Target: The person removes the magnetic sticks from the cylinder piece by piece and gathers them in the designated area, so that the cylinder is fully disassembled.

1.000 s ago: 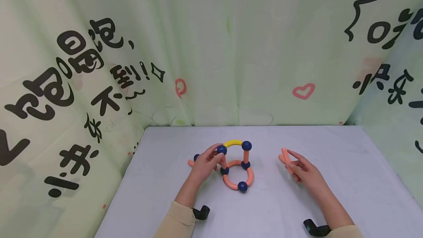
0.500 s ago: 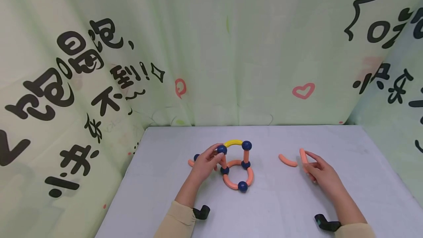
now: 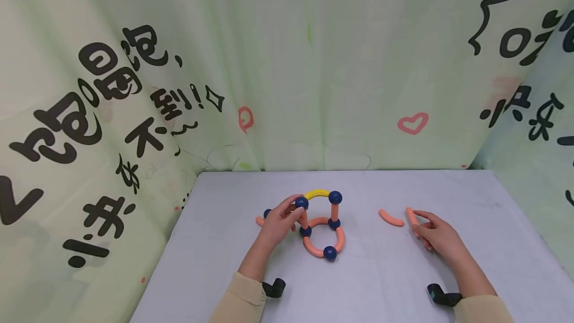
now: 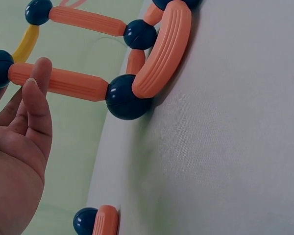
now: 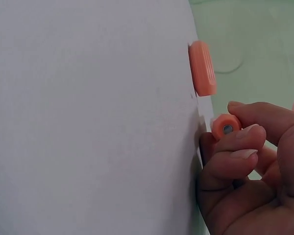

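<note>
A magnetic stick-and-ball frame stands on the table: a ring of curved orange sticks (image 3: 312,248) with dark blue balls (image 3: 330,253), two upright orange sticks (image 4: 78,83), and a curved yellow stick (image 3: 317,193) bridging the top. My left hand (image 3: 279,221) pinches the blue ball (image 3: 302,203) at the top left corner; its fingers lie beside the upright stick below. On the right, my right hand (image 3: 441,238) holds an orange magnetic stick (image 3: 410,215) between thumb and fingers, low near the table. Its metal-tipped end (image 5: 228,129) faces the right wrist camera.
A loose curved orange stick (image 3: 391,218) lies just left of my right hand. Partly hidden behind my left hand are another blue ball (image 4: 85,221) and orange stick (image 4: 106,220). The white table (image 3: 358,283) ends at a printed curtain (image 3: 350,88).
My right hand has moved right with its orange stick, away from the loose curved stick, then lowered slightly toward the table. My left hand has stayed in place on the frame.
</note>
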Demonstrator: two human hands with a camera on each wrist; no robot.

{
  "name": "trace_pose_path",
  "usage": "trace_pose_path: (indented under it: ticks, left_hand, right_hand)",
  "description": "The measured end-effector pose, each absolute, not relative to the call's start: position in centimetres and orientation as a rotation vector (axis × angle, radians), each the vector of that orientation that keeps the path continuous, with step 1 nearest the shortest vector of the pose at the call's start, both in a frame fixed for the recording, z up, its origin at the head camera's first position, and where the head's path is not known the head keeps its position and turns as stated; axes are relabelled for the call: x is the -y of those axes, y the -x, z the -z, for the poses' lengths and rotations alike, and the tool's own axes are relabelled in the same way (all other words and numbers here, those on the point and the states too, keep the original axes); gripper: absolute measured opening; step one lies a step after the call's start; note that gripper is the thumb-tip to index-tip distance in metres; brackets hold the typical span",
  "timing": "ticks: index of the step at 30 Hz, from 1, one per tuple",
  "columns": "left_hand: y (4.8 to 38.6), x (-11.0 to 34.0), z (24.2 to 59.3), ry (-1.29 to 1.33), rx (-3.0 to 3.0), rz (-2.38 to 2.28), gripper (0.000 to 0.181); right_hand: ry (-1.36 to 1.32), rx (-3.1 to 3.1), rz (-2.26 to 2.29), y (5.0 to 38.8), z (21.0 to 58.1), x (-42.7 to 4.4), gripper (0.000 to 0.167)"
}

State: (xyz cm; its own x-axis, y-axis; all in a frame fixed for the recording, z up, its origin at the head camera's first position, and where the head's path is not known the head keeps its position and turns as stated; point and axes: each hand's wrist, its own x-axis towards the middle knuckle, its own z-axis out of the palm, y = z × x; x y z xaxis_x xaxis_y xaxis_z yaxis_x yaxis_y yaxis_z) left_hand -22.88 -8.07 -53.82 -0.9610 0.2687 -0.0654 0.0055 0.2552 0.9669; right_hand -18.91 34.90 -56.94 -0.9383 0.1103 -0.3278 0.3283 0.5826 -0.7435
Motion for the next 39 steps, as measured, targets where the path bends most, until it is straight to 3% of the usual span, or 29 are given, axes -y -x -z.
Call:
trace_pose_path:
  ticks: [26, 39]
  left_hand:
    - [23.0, 8.0, 54.1, -0.249, -2.317, -1.773, 0.042]
    - [22.9, 7.9, 54.0, -0.257, -2.318, -1.765, 0.043]
  right_hand:
    - [-0.435, -2.564, 1.251, 19.4, 56.7, -34.1, 0.057]
    - [-0.467, -2.569, 1.209, 19.2, 56.4, -33.8, 0.061]
